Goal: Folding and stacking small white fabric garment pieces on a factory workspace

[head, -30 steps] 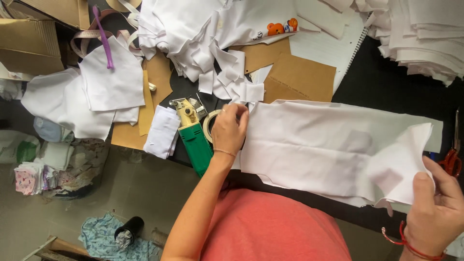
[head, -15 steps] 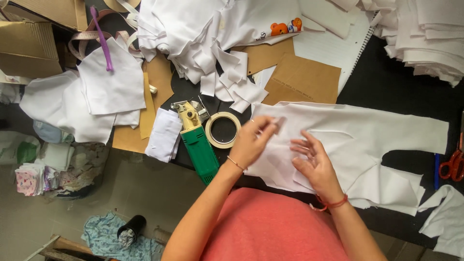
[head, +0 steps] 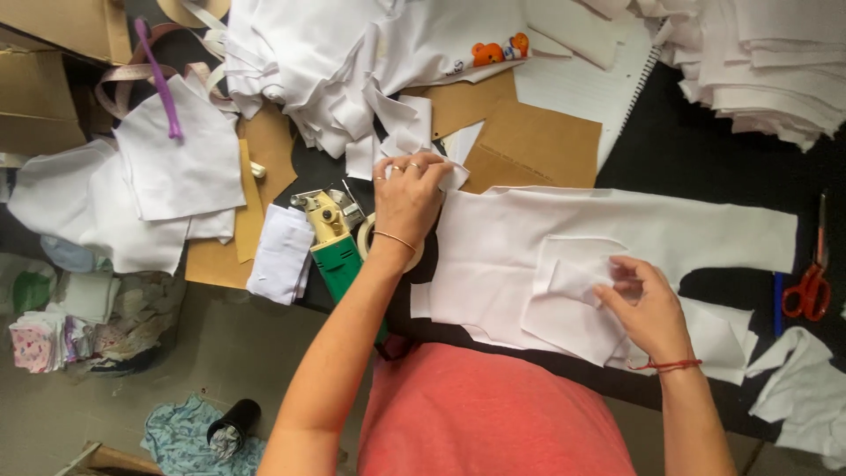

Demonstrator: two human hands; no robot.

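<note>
My left hand pins the white fabric flat, fingers closed on its ten o'clock corner. My right hand pinches a smaller cut piece at four o'clock.

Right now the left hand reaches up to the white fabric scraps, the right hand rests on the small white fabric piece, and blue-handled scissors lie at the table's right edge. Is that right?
Not quite. The head view shows the scissors have red handles, not blue. The rest holds: the left hand reaches up to the white fabric scraps, and the right hand rests on the small white fabric piece.
</note>
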